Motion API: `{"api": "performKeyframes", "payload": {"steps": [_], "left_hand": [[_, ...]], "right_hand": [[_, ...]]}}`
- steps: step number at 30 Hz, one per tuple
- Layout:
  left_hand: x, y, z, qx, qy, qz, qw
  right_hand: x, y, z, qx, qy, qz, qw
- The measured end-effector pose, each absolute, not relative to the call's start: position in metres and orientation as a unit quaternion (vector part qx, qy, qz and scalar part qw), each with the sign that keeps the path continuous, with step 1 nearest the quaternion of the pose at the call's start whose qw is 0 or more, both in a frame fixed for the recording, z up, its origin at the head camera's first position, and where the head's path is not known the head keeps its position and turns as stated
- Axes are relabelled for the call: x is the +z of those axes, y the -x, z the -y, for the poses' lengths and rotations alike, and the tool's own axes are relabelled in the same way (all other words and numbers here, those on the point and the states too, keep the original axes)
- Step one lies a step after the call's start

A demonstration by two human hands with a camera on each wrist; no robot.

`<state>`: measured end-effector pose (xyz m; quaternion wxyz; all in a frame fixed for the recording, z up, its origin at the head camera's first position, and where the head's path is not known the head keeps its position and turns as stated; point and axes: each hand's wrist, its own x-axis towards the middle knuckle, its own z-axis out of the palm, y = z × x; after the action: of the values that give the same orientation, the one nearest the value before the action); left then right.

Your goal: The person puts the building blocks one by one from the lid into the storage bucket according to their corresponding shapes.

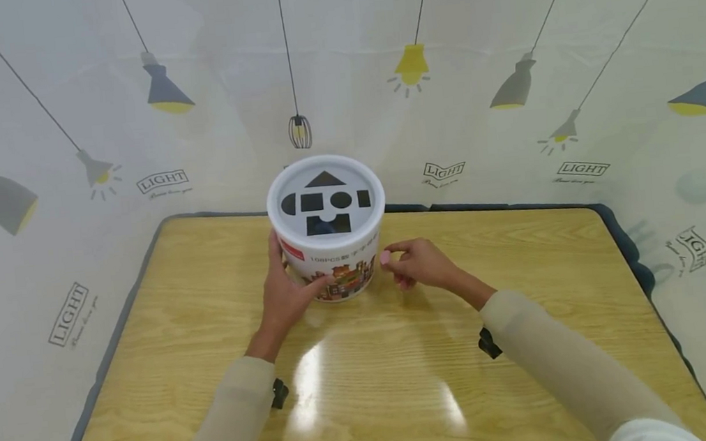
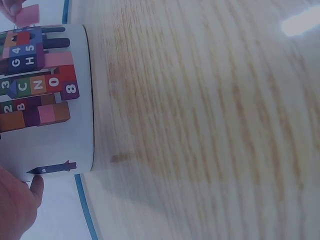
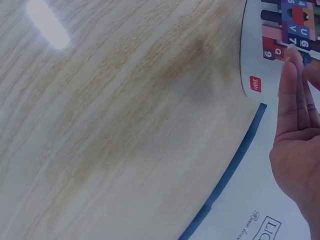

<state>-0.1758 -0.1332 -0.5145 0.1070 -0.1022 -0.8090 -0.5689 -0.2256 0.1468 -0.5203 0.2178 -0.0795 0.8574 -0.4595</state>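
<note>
A white bucket point(image 1: 333, 251) printed with colourful letter blocks stands upright near the table's back edge. Its white lid point(image 1: 361, 209) has several dark shaped holes: a triangle, a circle, rectangles and others. My left hand point(image 1: 285, 293) grips the bucket at its left, with the thumb across the printed front. Just right of the bucket, my right hand point(image 1: 421, 263) pinches a small pink block point(image 1: 385, 257) between thumb and fingertips. In the left wrist view the pink block point(image 2: 28, 16) shows a flat, square-looking face. The right wrist view has the right hand point(image 3: 300, 115) overlapping the bucket's print, its block hidden.
The bucket stands on a glossy wooden table point(image 1: 367, 387) with a dark border along its back and sides. Behind it hangs a pale sheet point(image 1: 351, 52) printed with lamps and the word LIGHT. A dark strap piece sits at each wrist.
</note>
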Motion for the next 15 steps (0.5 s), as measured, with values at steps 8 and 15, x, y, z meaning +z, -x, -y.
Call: {"api": "performKeyframes", "payload": {"steps": [8,15], "left_hand": [[-0.516,0.177,0.133,-0.568,0.107,0.808,0.112],[-0.517,0.177,0.134,-0.568,0.105,0.808,0.111]], "right_hand": [[-0.505,0.216,-0.143,-0.465,0.118,-0.848,0.223],[-0.49,0.209,-0.139,-0.467,0.154,-0.84,0.229]]}}
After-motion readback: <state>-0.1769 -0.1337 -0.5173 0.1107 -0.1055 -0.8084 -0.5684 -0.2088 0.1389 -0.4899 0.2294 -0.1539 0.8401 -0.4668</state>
